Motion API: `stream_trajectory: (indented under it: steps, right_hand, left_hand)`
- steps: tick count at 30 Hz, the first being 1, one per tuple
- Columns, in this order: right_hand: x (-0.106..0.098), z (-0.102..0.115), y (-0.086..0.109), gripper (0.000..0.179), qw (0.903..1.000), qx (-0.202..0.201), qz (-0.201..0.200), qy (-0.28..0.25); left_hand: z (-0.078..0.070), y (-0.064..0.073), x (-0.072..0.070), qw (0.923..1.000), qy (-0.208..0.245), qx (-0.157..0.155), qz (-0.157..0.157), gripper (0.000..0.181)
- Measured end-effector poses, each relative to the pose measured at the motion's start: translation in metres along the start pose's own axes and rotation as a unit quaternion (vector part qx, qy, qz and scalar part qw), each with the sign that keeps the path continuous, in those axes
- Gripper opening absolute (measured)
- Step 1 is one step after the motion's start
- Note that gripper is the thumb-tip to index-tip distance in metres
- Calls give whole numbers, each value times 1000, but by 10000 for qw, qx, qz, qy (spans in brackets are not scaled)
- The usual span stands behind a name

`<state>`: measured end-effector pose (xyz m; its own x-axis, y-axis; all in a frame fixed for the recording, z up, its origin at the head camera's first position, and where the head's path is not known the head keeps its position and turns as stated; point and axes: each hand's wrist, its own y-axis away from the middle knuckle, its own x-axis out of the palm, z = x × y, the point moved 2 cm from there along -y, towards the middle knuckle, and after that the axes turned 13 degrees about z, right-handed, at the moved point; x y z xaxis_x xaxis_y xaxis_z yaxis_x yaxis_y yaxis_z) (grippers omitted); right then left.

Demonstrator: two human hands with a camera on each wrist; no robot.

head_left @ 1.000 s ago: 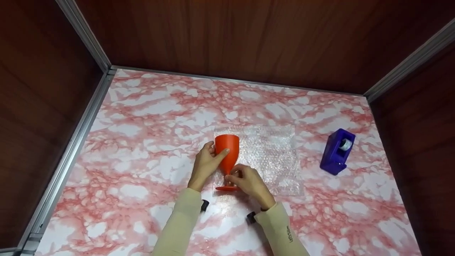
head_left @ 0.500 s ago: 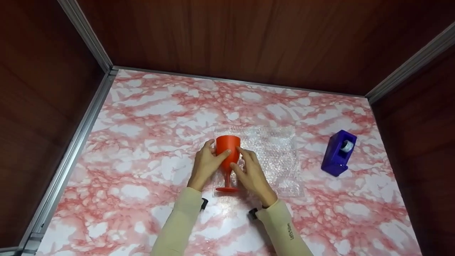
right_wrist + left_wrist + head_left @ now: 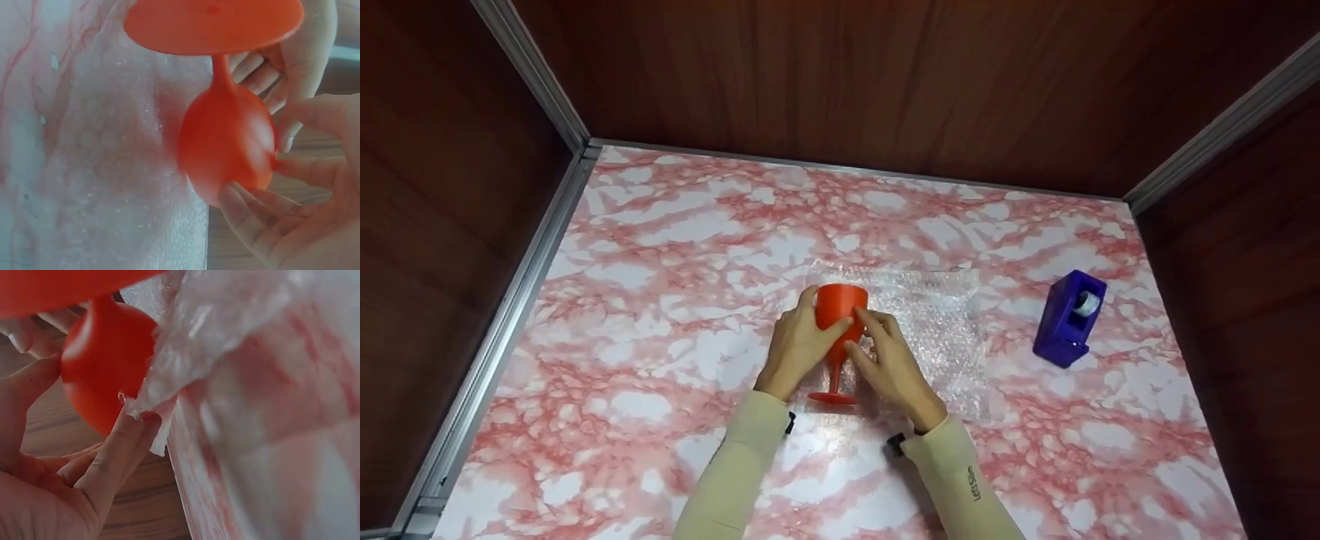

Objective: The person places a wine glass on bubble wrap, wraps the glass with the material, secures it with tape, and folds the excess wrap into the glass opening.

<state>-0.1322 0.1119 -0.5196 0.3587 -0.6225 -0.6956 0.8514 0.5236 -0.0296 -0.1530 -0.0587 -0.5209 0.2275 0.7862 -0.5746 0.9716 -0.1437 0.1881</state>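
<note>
An orange-red goblet (image 3: pixel 844 304) lies over the left part of a bubble wrap sheet (image 3: pixel 934 337), its foot towards me. My left hand (image 3: pixel 795 345) grips the bowl from the left, thumb across its top. The left wrist view shows an edge of the bubble wrap (image 3: pixel 191 343) raised at that hand's fingertips, against the goblet (image 3: pixel 109 360). My right hand (image 3: pixel 896 367) holds the bowl from the right with thumb and fingers. Seen from the right wrist, its fingertips touch the bowl (image 3: pixel 225 140) while stem and foot stay free.
A purple tape dispenser (image 3: pixel 1069 319) with a roll of clear tape stands to the right of the sheet. The table (image 3: pixel 660 225) has a red and white marbled top. Dark wood panels (image 3: pixel 855 82) with metal edging close it in at the back and sides.
My right hand has gone from the stem up to the bowl. My left hand has stayed round the bowl, its fingers shifting slightly. The goblet's foot has swung a little to the left.
</note>
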Motion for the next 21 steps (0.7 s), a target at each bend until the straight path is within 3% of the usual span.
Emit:
stream_trajectory:
  steps: [8, 15, 21]
  right_hand:
    - [-8, -6, -1, 46, 9996, -107, -262, -42]
    - [-12, -11, 3, 47, 9995, -55, -283, -119]
    - [-12, -12, 6, 52, 9996, -93, -252, 17]
  left_hand:
    - [3, 4, -2, 9967, 678, 455, 37, 65]
    - [6, 3, -2, 9904, 1211, 671, 43, 44]
    - [7, 1, -3, 9892, 1251, 756, -107, 29]
